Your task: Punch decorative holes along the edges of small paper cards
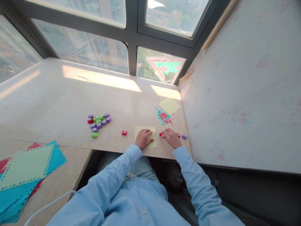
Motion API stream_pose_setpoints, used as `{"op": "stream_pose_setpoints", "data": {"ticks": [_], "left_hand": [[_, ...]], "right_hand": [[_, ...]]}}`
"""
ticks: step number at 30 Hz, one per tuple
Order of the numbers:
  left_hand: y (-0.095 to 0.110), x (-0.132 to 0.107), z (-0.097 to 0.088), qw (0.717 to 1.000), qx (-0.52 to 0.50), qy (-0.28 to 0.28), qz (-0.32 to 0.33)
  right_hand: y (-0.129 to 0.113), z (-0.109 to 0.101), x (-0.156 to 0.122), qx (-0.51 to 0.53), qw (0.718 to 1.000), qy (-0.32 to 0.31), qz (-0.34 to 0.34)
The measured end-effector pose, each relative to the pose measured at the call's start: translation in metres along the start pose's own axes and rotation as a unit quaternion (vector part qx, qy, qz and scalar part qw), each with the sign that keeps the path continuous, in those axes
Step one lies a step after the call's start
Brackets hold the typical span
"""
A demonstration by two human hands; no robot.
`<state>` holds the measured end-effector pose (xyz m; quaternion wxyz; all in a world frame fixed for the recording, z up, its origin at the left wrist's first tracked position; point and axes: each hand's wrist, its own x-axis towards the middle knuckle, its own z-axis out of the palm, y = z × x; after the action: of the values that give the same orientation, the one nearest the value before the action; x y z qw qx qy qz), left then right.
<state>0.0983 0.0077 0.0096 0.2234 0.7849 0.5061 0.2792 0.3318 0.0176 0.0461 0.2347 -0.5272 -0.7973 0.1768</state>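
A pale yellow sheet of paper [138,142] with small holes along its edges lies near the front edge of the table. Resting on this sheet is my left hand [143,139], fingers stretched and thumb apart. My right hand [172,138] is just right of the paper, its fingers closed on a small red craft punch [161,134]. Another red punch [178,135] shows partly behind that hand, with a purple punch [184,137] beside it. To the left of the paper stands a single red punch [124,133].
Red and blue paper confetti [164,116] lies scattered beyond my right hand, beside a plain yellow sheet [169,106]. Several purple, green and red punches [98,121] cluster at left. Hole-edged coloured sheets [28,163] are stacked at lower left. A wall [235,94] bounds the right.
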Motion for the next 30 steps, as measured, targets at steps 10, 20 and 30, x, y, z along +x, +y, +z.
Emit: {"op": "stream_pose_setpoints", "data": {"ticks": [10, 20, 30], "left_hand": [[0.0, 0.0, 0.0, 1.0, -0.001, 0.001, -0.002], [-0.004, 0.0, 0.005, 0.999, 0.002, 0.031, 0.021], [-0.006, -0.001, 0.007, 0.999, 0.003, 0.042, 0.03]], "right_hand": [[-0.006, 0.027, 0.017, 0.019, 1.0, 0.002, 0.0], [-0.005, 0.033, 0.013, 0.021, 1.0, 0.003, -0.015], [-0.002, 0.042, 0.015, 0.052, 0.998, 0.044, -0.001]]}}
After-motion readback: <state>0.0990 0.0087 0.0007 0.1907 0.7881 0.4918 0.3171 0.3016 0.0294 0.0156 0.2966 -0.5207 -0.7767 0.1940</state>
